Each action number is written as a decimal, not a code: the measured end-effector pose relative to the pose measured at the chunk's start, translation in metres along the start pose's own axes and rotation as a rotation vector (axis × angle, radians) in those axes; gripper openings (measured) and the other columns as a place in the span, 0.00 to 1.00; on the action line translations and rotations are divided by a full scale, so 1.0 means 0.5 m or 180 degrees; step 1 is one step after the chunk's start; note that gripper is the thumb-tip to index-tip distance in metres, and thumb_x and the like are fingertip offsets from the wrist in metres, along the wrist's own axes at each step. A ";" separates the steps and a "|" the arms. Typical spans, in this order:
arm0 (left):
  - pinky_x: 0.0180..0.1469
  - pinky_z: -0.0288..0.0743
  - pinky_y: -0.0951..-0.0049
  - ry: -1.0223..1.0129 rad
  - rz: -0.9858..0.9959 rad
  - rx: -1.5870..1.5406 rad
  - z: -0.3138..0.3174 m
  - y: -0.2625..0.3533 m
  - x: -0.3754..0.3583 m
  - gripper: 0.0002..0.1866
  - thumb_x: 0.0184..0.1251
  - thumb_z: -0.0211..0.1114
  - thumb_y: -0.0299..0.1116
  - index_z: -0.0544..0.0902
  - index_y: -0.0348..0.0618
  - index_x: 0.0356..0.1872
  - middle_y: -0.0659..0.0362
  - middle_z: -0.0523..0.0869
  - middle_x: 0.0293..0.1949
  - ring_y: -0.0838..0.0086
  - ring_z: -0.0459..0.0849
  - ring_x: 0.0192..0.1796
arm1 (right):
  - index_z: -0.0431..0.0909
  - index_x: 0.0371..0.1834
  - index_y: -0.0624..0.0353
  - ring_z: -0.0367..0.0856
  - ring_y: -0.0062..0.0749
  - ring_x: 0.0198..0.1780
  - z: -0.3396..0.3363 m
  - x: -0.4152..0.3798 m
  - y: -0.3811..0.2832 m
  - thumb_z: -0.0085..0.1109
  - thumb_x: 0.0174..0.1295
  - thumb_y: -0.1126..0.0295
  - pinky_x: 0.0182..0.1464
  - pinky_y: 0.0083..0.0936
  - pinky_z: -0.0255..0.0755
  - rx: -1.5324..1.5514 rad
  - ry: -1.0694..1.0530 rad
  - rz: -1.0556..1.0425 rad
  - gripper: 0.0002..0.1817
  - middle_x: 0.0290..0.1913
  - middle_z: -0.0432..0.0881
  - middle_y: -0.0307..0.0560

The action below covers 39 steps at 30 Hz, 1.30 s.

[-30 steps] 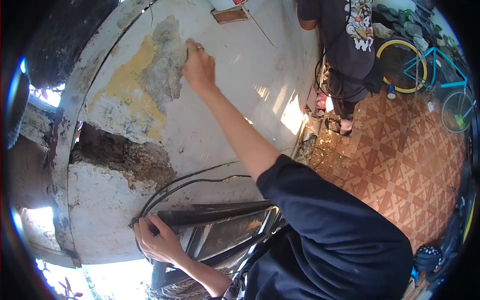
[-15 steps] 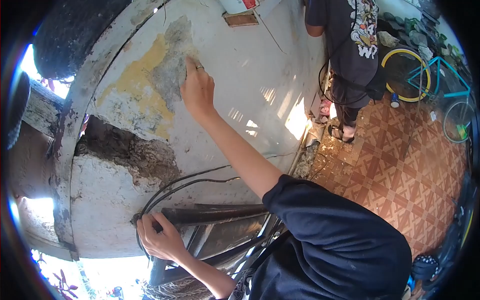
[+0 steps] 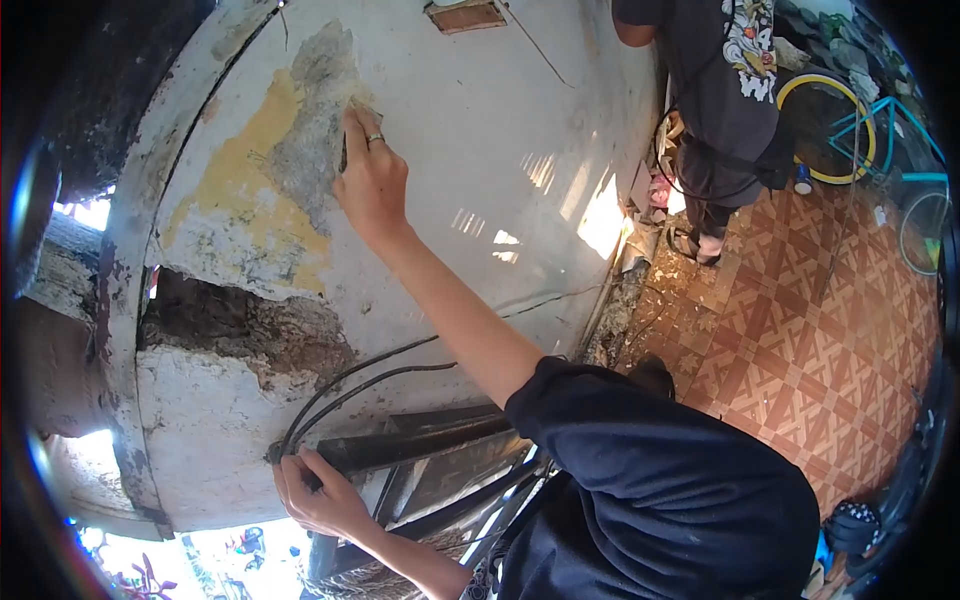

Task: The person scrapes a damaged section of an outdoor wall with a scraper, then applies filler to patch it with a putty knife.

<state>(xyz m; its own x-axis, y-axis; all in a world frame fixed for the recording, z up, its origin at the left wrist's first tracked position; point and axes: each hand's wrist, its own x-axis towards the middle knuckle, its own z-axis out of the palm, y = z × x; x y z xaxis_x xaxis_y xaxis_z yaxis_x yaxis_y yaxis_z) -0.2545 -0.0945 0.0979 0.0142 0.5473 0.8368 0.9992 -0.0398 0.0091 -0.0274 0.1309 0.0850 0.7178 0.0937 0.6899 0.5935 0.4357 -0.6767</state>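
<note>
My right hand, a ring on one finger, is pressed to the worn wall at the edge of a bare grey patch. Its fingers are closed around a thin flat piece; only a dark edge shows, and I cannot make out its kind. My left hand is closed on the end of a dark metal frame, just below two black cables. Yellow paint shows beside the grey patch. Lower on the wall is a broken hollow with rough edges.
Another person stands by the wall at upper right. A bicycle with a yellow-rimmed wheel is beyond, near rubble. Patterned tiles cover the floor, with debris along the wall base. A dark beam is at upper left.
My right hand has shifted slightly down and left relative to the grey patch, its fingers turned so a dark edge shows. My left hand keeps its grip. The view has moved a little.
</note>
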 end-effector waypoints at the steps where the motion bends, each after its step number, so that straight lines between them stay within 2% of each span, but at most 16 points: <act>1: 0.24 0.58 0.63 0.0003 -0.0003 0.0010 0.002 0.002 0.000 0.18 0.67 0.60 0.37 0.69 0.39 0.20 0.59 0.71 0.20 0.70 0.69 0.20 | 0.71 0.58 0.71 0.83 0.52 0.45 -0.004 -0.002 0.006 0.63 0.36 0.86 0.42 0.34 0.80 0.0009 -0.0004 0.0004 0.37 0.58 0.75 0.65; 3: 0.24 0.58 0.62 0.0069 0.0034 0.0020 0.002 0.004 0.000 0.17 0.67 0.60 0.36 0.69 0.38 0.20 0.59 0.71 0.20 0.69 0.69 0.20 | 0.71 0.59 0.67 0.83 0.51 0.46 -0.012 -0.010 0.020 0.64 0.33 0.85 0.42 0.34 0.80 0.0248 -0.0281 -0.0029 0.39 0.59 0.75 0.62; 6: 0.25 0.59 0.63 -0.0024 -0.0043 0.0027 -0.002 0.009 0.001 0.17 0.65 0.61 0.34 0.69 0.40 0.19 0.60 0.70 0.20 0.68 0.72 0.22 | 0.71 0.60 0.63 0.83 0.48 0.47 -0.015 -0.014 0.045 0.65 0.32 0.85 0.43 0.33 0.81 0.0205 -0.0220 -0.0315 0.40 0.61 0.75 0.57; 10: 0.25 0.60 0.62 0.0020 0.0037 0.0006 -0.004 0.010 0.001 0.16 0.65 0.61 0.35 0.70 0.40 0.19 0.59 0.72 0.21 0.67 0.73 0.22 | 0.72 0.60 0.59 0.82 0.45 0.48 -0.036 -0.004 0.081 0.64 0.32 0.85 0.44 0.33 0.81 0.0310 -0.0422 -0.0544 0.41 0.62 0.75 0.51; 12: 0.24 0.60 0.61 -0.0045 -0.0064 0.0091 -0.004 0.011 -0.001 0.16 0.65 0.61 0.35 0.70 0.40 0.19 0.59 0.73 0.21 0.66 0.73 0.22 | 0.73 0.59 0.55 0.82 0.44 0.49 -0.047 0.003 0.093 0.63 0.34 0.85 0.45 0.33 0.80 0.0295 -0.0748 -0.0500 0.39 0.61 0.76 0.46; 16: 0.23 0.60 0.61 0.0063 0.0040 -0.0011 0.000 0.008 -0.003 0.16 0.65 0.61 0.35 0.71 0.40 0.20 0.59 0.73 0.21 0.66 0.73 0.22 | 0.73 0.58 0.56 0.82 0.46 0.50 -0.057 0.006 0.089 0.60 0.38 0.87 0.46 0.33 0.80 0.0316 -0.0629 -0.0728 0.36 0.60 0.77 0.46; 18: 0.23 0.61 0.61 0.0129 0.0065 0.0030 0.003 0.003 -0.001 0.15 0.64 0.62 0.35 0.72 0.39 0.20 0.59 0.73 0.21 0.66 0.74 0.21 | 0.73 0.58 0.56 0.80 0.50 0.51 -0.052 -0.006 0.057 0.58 0.41 0.89 0.47 0.34 0.78 0.0984 -0.0108 0.0085 0.35 0.60 0.76 0.49; 21: 0.23 0.61 0.60 0.0112 0.0025 0.0164 0.000 0.011 -0.001 0.14 0.63 0.62 0.35 0.73 0.38 0.21 0.58 0.72 0.21 0.64 0.74 0.21 | 0.72 0.58 0.59 0.79 0.52 0.51 -0.054 -0.027 0.006 0.56 0.43 0.90 0.48 0.35 0.77 0.1021 -0.0049 0.0149 0.33 0.61 0.75 0.52; 24: 0.22 0.61 0.61 0.0226 0.0124 0.0139 0.003 0.011 -0.001 0.14 0.62 0.62 0.35 0.73 0.37 0.21 0.57 0.72 0.21 0.63 0.75 0.21 | 0.71 0.58 0.62 0.80 0.53 0.50 -0.047 -0.028 -0.013 0.55 0.43 0.90 0.48 0.37 0.77 0.0550 -0.0316 0.0228 0.33 0.61 0.75 0.54; 27: 0.22 0.61 0.61 0.0190 0.0147 0.0186 0.004 0.005 -0.001 0.14 0.63 0.62 0.35 0.73 0.38 0.21 0.57 0.72 0.21 0.63 0.75 0.21 | 0.71 0.57 0.66 0.80 0.53 0.48 -0.038 -0.012 -0.009 0.57 0.41 0.89 0.47 0.38 0.77 0.0237 -0.0159 0.0112 0.32 0.61 0.75 0.55; 31: 0.23 0.61 0.60 0.0138 0.0026 0.0128 -0.001 0.012 -0.002 0.14 0.63 0.61 0.35 0.73 0.38 0.21 0.57 0.72 0.21 0.63 0.74 0.22 | 0.71 0.57 0.67 0.81 0.51 0.46 -0.017 -0.002 0.009 0.59 0.40 0.88 0.44 0.38 0.78 0.0029 -0.0362 0.0225 0.33 0.61 0.75 0.55; 33: 0.24 0.61 0.61 0.0006 -0.0046 0.0095 -0.001 0.005 -0.003 0.15 0.64 0.61 0.35 0.72 0.38 0.21 0.57 0.73 0.22 0.64 0.74 0.22 | 0.71 0.56 0.67 0.82 0.50 0.44 -0.005 0.005 0.022 0.61 0.39 0.86 0.41 0.37 0.78 -0.0171 -0.0286 0.0071 0.33 0.61 0.75 0.55; 39: 0.24 0.59 0.62 0.0086 -0.0010 0.0010 0.001 0.009 -0.002 0.16 0.65 0.61 0.33 0.69 0.39 0.19 0.58 0.71 0.21 0.66 0.72 0.21 | 0.73 0.55 0.66 0.82 0.50 0.48 -0.010 -0.003 0.041 0.63 0.35 0.87 0.45 0.34 0.79 0.0088 -0.0226 -0.0196 0.35 0.60 0.75 0.55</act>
<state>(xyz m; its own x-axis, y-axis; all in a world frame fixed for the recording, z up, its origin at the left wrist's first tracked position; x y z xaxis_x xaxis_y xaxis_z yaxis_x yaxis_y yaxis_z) -0.2501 -0.0950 0.0967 0.0102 0.5247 0.8512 0.9993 -0.0357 0.0100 -0.0143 0.1351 0.0689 0.6521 0.1289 0.7471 0.6246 0.4671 -0.6258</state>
